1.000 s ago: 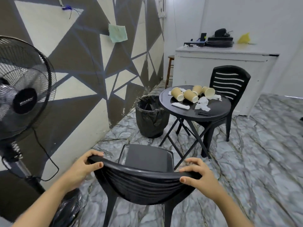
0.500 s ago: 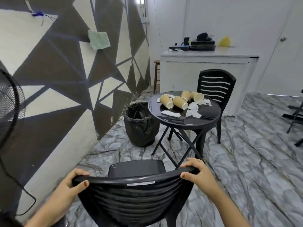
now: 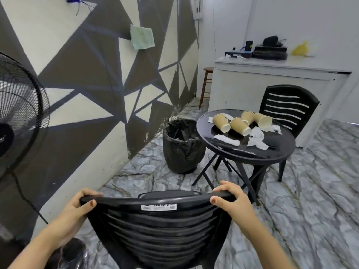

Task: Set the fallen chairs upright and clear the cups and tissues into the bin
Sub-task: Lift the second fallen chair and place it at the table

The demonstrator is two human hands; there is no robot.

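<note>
A black plastic chair (image 3: 157,228) stands upright right in front of me, its slatted back towards me. My left hand (image 3: 76,210) grips the left top corner of the backrest and my right hand (image 3: 234,202) grips the right top corner. Beyond it, a round black table (image 3: 275,154) carries several tan paper cups (image 3: 240,126) lying on their sides and crumpled white tissues (image 3: 256,137). A black-lined bin (image 3: 182,146) stands on the floor left of the table. A second black chair (image 3: 287,107) stands upright behind the table.
A standing fan (image 3: 17,123) is close on my left, its cable trailing along the patterned wall. A white counter (image 3: 281,78) with electronics and a yellow bag fills the back. A wooden stool (image 3: 206,84) stands in the corner. Marble floor stretches to the right.
My view has swung back left, so the fan is in sight again. Both hands keep their grip on the chair back, which stays upright and close to me.
</note>
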